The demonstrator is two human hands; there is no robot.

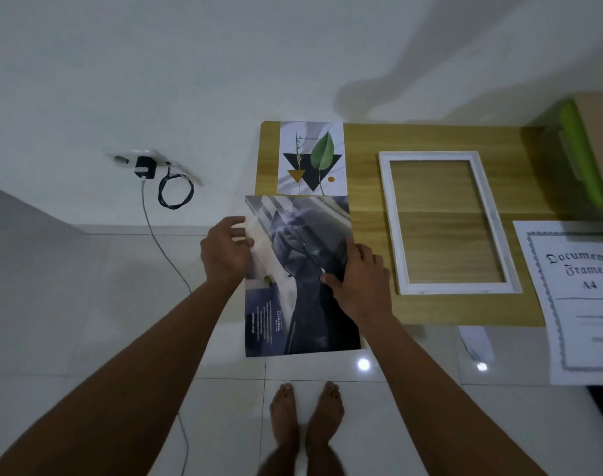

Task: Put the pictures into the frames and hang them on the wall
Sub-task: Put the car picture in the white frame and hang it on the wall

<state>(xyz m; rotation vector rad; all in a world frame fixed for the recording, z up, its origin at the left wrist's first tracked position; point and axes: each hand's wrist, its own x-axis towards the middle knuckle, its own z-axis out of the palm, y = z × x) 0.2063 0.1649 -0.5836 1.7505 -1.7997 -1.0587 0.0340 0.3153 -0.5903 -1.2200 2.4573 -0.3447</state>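
Note:
A dark poster picture [293,304] with white text overhangs the near left corner of a low wooden table [365,166]. My left hand [224,252] pinches its left edge near the top corner. My right hand [358,280] lies flat on its right side, pressing it down. Behind it on the table lies a leaf print [312,159] with black triangles. To the right an empty white frame [446,221] lies flat, the wood showing through it. A white "Document Frame A4" sheet [581,297] overhangs the table's right end.
A white wall rises behind the table. On the left a wall socket holds a black charger [144,168] with a looped cable trailing over the tiled floor. A green object [583,156] and a cardboard box stand at the far right. My bare feet [306,417] are below.

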